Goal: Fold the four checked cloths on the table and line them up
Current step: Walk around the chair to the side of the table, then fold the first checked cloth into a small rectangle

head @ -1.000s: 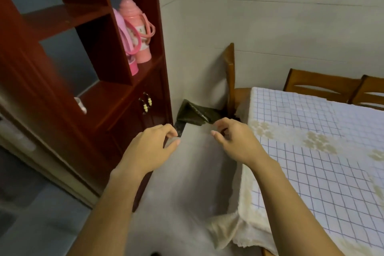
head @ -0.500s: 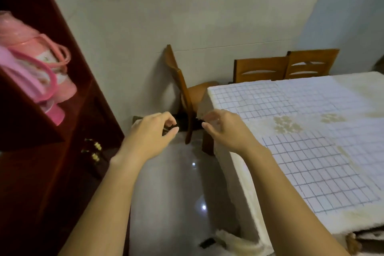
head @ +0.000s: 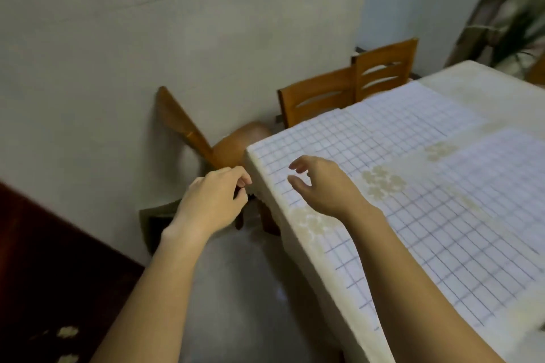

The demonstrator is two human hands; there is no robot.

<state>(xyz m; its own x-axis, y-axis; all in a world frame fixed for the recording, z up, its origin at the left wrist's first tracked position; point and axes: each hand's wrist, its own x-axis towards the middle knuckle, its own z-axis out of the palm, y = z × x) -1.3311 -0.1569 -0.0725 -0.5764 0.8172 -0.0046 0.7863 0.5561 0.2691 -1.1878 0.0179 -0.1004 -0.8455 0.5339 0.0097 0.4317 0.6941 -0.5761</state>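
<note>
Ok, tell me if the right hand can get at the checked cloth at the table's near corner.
Probably yes. The right hand hovers open just above that checked cloth, with nothing lying between them. The left hand sits off the table edge, out of the way.

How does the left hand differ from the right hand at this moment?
The left hand is off the table, beside its corner; the right hand is over the table's checked top. The left hand's fingers are curled in; the right hand's are loosely spread. Both hold nothing visible.
</note>
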